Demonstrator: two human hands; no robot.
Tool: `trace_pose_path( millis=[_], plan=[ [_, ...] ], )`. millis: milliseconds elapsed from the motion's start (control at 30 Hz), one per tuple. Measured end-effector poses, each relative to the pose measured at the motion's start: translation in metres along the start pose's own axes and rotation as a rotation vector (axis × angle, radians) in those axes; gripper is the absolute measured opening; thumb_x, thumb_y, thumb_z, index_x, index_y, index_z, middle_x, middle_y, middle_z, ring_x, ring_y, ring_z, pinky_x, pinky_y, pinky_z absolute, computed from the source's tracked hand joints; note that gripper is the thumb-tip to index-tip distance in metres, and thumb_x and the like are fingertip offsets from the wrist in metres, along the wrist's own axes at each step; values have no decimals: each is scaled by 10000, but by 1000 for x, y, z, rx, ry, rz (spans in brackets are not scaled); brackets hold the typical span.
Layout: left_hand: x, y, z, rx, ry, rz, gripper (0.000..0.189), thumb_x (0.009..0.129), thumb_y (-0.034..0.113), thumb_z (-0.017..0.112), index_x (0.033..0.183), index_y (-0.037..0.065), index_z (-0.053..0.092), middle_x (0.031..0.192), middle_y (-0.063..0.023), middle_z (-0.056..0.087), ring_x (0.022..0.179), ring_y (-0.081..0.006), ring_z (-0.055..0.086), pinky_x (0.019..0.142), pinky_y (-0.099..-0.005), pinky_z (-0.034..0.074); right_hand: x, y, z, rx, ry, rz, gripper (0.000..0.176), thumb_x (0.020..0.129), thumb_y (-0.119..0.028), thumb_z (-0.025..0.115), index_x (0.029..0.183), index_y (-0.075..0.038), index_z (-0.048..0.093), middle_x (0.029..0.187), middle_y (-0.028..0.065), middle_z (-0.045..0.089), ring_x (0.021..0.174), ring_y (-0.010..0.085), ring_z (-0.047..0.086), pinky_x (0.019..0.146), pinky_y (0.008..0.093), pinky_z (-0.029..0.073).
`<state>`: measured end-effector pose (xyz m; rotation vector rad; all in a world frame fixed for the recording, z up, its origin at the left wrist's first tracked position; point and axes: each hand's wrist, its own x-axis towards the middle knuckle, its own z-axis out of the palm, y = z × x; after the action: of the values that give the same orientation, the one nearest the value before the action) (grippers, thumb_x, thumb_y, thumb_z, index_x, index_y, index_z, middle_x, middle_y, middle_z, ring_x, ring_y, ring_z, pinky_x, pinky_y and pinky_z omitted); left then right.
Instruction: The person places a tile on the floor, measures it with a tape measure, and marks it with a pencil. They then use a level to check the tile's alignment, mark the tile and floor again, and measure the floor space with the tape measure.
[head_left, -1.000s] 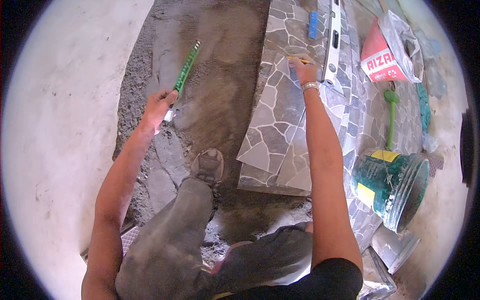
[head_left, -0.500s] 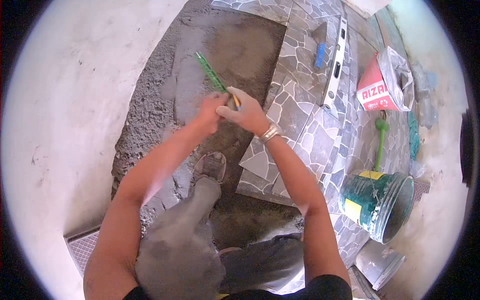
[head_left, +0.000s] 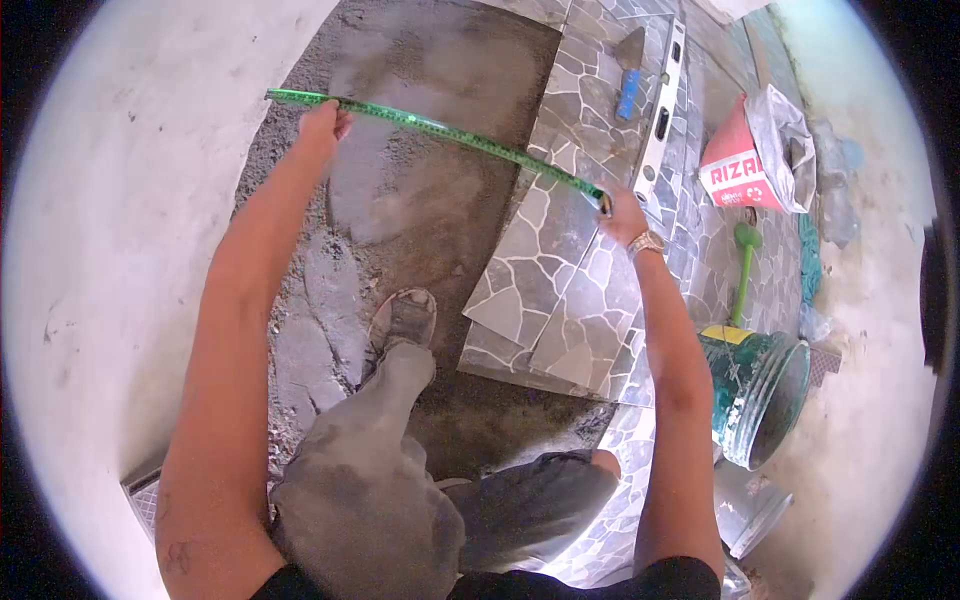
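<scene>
A green tape measure (head_left: pixel 450 132) is stretched out between my two hands, its blade slanting down to the right across the wet mortar bed (head_left: pixel 420 200) and onto the stone-pattern tiles (head_left: pixel 545 225). My left hand (head_left: pixel 325 122) is closed on the blade a little short of its free end, which reaches the foot of the white wall (head_left: pixel 200 160). At the other end, my right hand (head_left: pixel 624 214), with a watch on the wrist, is closed around the tape where it meets the tiles. The case is mostly hidden by its fingers.
On the tiles lie a blue-handled trowel (head_left: pixel 628 92) and a long spirit level (head_left: pixel 662 125). To the right stand a red and white sack (head_left: pixel 740 170), a green mallet (head_left: pixel 745 260) and a green bucket (head_left: pixel 745 385). My shoe (head_left: pixel 405 320) rests on the mortar.
My hands were together over the mortar with a short length of tape showing. They have moved apart, left hand toward the wall, right hand over the tiles, and the tape is drawn out.
</scene>
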<state>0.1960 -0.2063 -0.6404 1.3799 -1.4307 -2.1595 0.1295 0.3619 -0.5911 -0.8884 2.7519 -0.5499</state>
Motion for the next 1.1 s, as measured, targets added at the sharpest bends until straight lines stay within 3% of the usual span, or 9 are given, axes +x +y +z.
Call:
trace_pose_path(
  millis=[67,200,500,800,900,1000,1100],
  plan=[
    [18,1,0,63,-7,-48,137,940,192,629,966,61,603,816,-90,677,660,-198,680,513,-317,545,1,-3,5,-36,40,5,618,731,-137,706,1329,-77,559,1303,211,576,1132,398,588,977,414,491],
    [33,-7,1,101,18,-58,110,949,172,591,1006,82,620,835,-57,687,680,-161,676,575,-303,534,15,-24,27,-101,99,-14,530,793,-177,665,1316,-186,583,1295,181,593,1115,387,602,957,445,511],
    [69,-10,-22,105,49,-61,115,951,168,591,1002,66,610,849,-79,700,628,-167,668,532,-316,514,49,-60,32,-231,57,146,330,830,-269,660,1125,-122,640,1166,176,629,1032,389,620,839,487,537],
    [61,-3,-17,82,33,-36,107,960,141,592,996,41,599,827,-103,687,619,-190,676,458,-298,503,66,-44,54,-292,99,225,183,823,-182,620,970,-125,714,951,171,700,879,389,676,768,504,554],
    [60,-6,-20,6,27,-50,113,955,138,599,997,33,594,815,-100,679,612,-195,673,454,-294,506,61,-66,39,-254,102,275,203,811,-167,613,984,-145,716,954,171,698,890,385,677,759,504,556],
    [43,-12,-22,-64,8,-15,122,947,161,612,973,43,599,773,-86,660,594,-183,651,479,-289,502,60,-67,39,-268,119,268,210,809,-162,599,982,-149,718,942,171,700,880,387,681,752,506,558],
    [-42,-35,-19,132,-103,102,231,954,279,609,841,78,620,686,-48,622,556,-144,580,477,-283,433,63,-53,47,-275,122,221,211,806,-169,602,980,-147,719,941,170,701,876,386,684,750,507,559]
  ],
)
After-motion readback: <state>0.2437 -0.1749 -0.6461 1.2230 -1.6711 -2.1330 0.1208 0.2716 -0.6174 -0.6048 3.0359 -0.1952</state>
